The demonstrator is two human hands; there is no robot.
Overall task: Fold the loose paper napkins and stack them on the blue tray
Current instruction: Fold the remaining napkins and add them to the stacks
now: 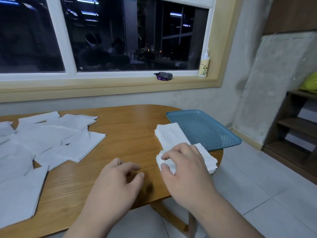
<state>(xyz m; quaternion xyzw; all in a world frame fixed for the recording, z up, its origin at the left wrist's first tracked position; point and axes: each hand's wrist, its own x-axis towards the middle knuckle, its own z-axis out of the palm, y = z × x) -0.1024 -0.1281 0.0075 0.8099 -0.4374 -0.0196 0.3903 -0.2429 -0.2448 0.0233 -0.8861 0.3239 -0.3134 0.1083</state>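
Several loose white paper napkins [51, 140] lie spread over the left half of the wooden table [123, 134]. A perforated blue tray [205, 127] sits at the table's right end with nothing on it. Beside its left rim lies one stack of folded napkins [169, 134]. A second folded stack [205, 158] lies nearer, at the table's right edge. My right hand [185, 169] rests on this nearer stack, thumb and fingers curled round its left end. My left hand [118, 182] hovers over bare wood left of it, fingers loosely curled, holding nothing.
A window sill runs behind the table with a dark cloth bundle [163, 76] and a pump bottle [204, 64] on it. A wooden shelf unit [291, 134] stands at the right. Tiled floor [257, 194] lies beyond the table's right edge.
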